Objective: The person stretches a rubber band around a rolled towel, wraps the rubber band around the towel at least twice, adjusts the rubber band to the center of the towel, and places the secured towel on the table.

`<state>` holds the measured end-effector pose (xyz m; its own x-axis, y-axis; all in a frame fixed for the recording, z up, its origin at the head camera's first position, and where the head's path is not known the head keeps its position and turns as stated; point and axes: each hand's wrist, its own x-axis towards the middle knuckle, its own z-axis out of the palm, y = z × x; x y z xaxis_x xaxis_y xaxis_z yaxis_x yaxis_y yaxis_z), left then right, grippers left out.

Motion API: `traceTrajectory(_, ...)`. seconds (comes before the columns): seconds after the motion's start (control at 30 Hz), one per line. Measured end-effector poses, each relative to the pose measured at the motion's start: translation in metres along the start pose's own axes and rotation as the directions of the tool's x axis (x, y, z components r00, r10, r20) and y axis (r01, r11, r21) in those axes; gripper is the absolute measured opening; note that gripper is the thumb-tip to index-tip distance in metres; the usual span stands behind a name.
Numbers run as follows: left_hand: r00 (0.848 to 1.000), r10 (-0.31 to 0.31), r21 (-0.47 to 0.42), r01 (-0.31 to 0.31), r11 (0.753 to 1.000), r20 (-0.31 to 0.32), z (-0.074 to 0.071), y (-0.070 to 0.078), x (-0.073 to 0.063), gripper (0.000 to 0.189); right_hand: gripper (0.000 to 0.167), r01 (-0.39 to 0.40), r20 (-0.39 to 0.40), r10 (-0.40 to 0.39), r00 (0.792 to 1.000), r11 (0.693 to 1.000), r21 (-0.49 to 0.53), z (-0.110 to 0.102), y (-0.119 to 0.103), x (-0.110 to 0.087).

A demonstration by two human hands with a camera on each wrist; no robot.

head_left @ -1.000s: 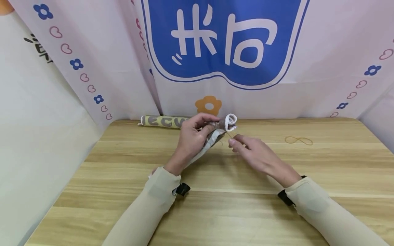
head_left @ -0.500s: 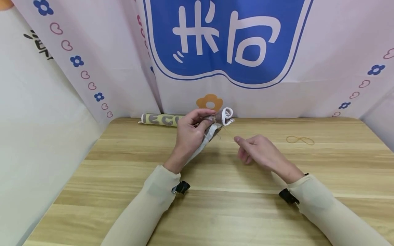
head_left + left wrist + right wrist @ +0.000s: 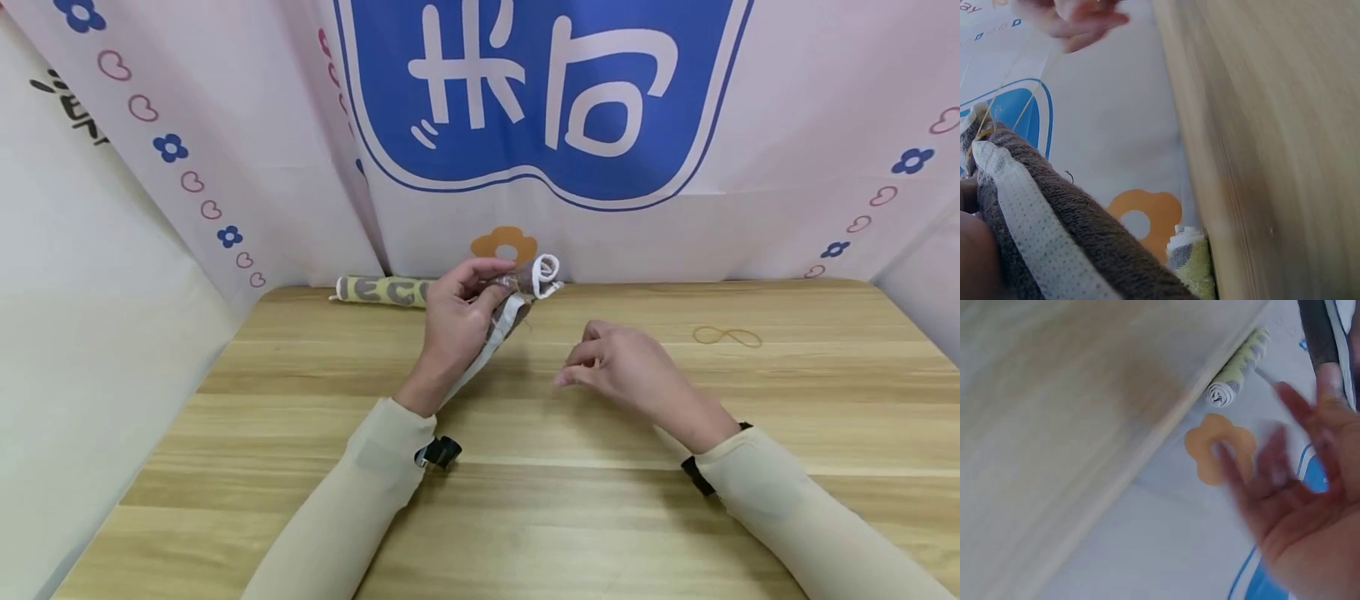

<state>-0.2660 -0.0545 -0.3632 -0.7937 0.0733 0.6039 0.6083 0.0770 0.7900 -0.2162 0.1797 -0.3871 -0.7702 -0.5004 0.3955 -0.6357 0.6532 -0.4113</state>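
Note:
My left hand (image 3: 497, 283) grips a rolled brown towel with a white trim (image 3: 537, 275), holding it slanted just above the table's far edge. The left wrist view shows the towel (image 3: 1054, 225) close up, with thin yellowish band strands at its end. My right hand (image 3: 583, 360) hovers over the wooden table (image 3: 525, 517), a hand's width right of the towel and nearer to me. Its fingers are loosely bent and hold nothing. In the right wrist view that hand (image 3: 1291, 481) is blurred, with the fingers spread.
A second rolled towel (image 3: 378, 290), yellow-green with grey letters, lies along the table's back edge at the left. A loose rubber band (image 3: 726, 336) lies on the table at the far right. A printed cloth backdrop (image 3: 525, 100) closes off the back and sides.
My right hand has let go near the towel's end and drawn back toward me and to the right, its fingers opening. My left hand lifted the towel slightly away.

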Motion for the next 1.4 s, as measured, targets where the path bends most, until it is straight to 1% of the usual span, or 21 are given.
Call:
traceTrajectory(0.03,1.0,-0.004,0.002,0.004,1.0,-0.007,0.0,0.0,0.0,0.022,0.008,0.091,-0.038,-0.091,0.995,0.996,-0.002,0.002,-0.001,0.0)
traceTrajectory(0.07,1.0,-0.007,0.003,0.007,1.0,-0.014,0.0,-0.001,0.0,0.023,0.01,0.171,-0.075,-0.171,0.982,0.985,-0.005,0.003,-0.003,0.0)
traceTrajectory(0.1,1.0,-0.012,0.003,0.012,1.0,-0.016,0.0,-0.001,0.0,0.023,0.012,0.242,-0.108,-0.24,0.965,0.97,-0.003,0.004,-0.004,0.0)
traceTrajectory(0.13,1.0,-0.018,0.002,0.018,1.0,-0.015,0.0,-0.001,0.0,0.024,0.013,0.307,-0.141,-0.305,0.942,0.952,-0.006,0.005,-0.005,0.001)
traceTrajectory(0.2,0.999,-0.036,0.011,0.036,0.999,-0.007,0.002,-0.001,0.0,0.023,0.02,0.405,-0.204,-0.398,0.895,0.914,-0.006,0.006,-0.006,0.002)
traceTrajectory(0.27,0.998,-0.055,0.016,0.055,0.998,0.009,0.003,-0.002,-0.001,0.023,0.028,0.464,-0.252,-0.45,0.857,0.886,-0.005,0.007,-0.008,0.002)
traceTrajectory(0.33,0.997,-0.07,0.026,0.069,0.997,0.025,0.005,-0.002,-0.002,0.022,0.036,0.499,-0.286,-0.485,0.827,0.866,-0.027,0.009,-0.01,0.003)
traceTrajectory(0.4,0.997,-0.072,0.034,0.071,0.997,0.031,0.006,-0.002,-0.003,0.022,0.042,0.512,-0.305,-0.501,0.81,0.857,-0.049,0.01,-0.013,0.003)
traceTrajectory(0.43,0.997,-0.072,0.04,0.07,0.997,0.031,0.006,-0.002,-0.003,0.022,0.047,0.509,-0.306,-0.504,0.808,0.858,-0.067,0.01,-0.014,0.003)
traceTrajectory(0.5,0.997,-0.072,0.051,0.071,0.996,0.023,0.006,-0.002,-0.003,0.022,0.056,0.495,-0.302,-0.501,0.811,0.863,-0.102,0.01,-0.016,0.004)
traceTrajectory(0.57,0.997,-0.079,0.062,0.078,0.995,0.011,0.006,-0.002,-0.004,0.023,0.063,0.467,-0.289,-0.483,0.826,0.875,-0.126,0.01,-0.018,0.004)
traceTrajectory(0.73,0.993,-0.115,0.092,0.116,0.989,-0.013,0.004,-0.003,-0.004,0.023,0.074,0.348,-0.236,-0.389,0.891,0.917,-0.196,0.01,-0.023,0.001)
traceTrajectory(0.8,0.992,-0.125,0.107,0.127,0.986,-0.022,0.004,-0.003,-0.004,0.023,0.078,0.281,-0.239,-0.331,0.913,0.934,-0.221,0.01,-0.025,-0.001)
traceTrajectory(0.87,0.991,-0.127,0.123,0.13,0.984,-0.033,0.003,-0.004,-0.004,0.022,0.083,0.205,-0.261,-0.266,0.928,0.95,-0.237,0.01,-0.027,-0.002)
traceTrajectory(1.0,0.992,-0.116,0.16,0.124,0.979,-0.057,0.004,-0.004,-0.003,0.022,0.093,0.019,-0.299,-0.096,0.949,0.968,-0.252,0.006,-0.032,-0.003)
traceTrajectory(1.07,0.993,-0.1,0.175,0.109,0.979,-0.059,0.005,-0.003,-0.003,0.022,0.098,-0.06,-0.286,-0.01,0.958,0.97,-0.236,0.003,-0.035,-0.004)
traceTrajectory(1.13,0.996,-0.073,0.189,0.082,0.979,-0.052,0.006,-0.002,-0.004,0.021,0.101,-0.107,-0.266,0.049,0.963,0.972,-0.207,0.0,-0.039,-0.004)
traceTrajectory(1.17,0.997,-0.056,0.197,0.064,0.978,-0.046,0.006,-0.002,-0.004,0.02,0.103,-0.118,-0.258,0.066,0.964,0.975,-0.191,-0.002,-0.041,-0.005)
traceTrajectory(1.23,0.999,-0.02,0.212,0.026,0.977,-0.033,0.007,-0.001,-0.005,0.02,0.103,-0.119,-0.235,0.087,0.968,0.985,-0.128,-0.005,-0.045,-0.006)
traceTrajectory(1.3,1.0,0.012,0.224,-0.007,0.975,-0.024,0.009,0.0,-0.007,0.02,0.1,-0.101,-0.211,0.088,0.974,0.994,-0.052,-0.007,-0.049,-0.007)
traceTrajectory(1.4,0.999,0.05,0.232,-0.045,0.972,-0.015,0.011,0.003,-0.008,0.021,0.094,-0.062,-0.16,0.074,0.984,0.995,0.081,-0.007,-0.057,-0.008)
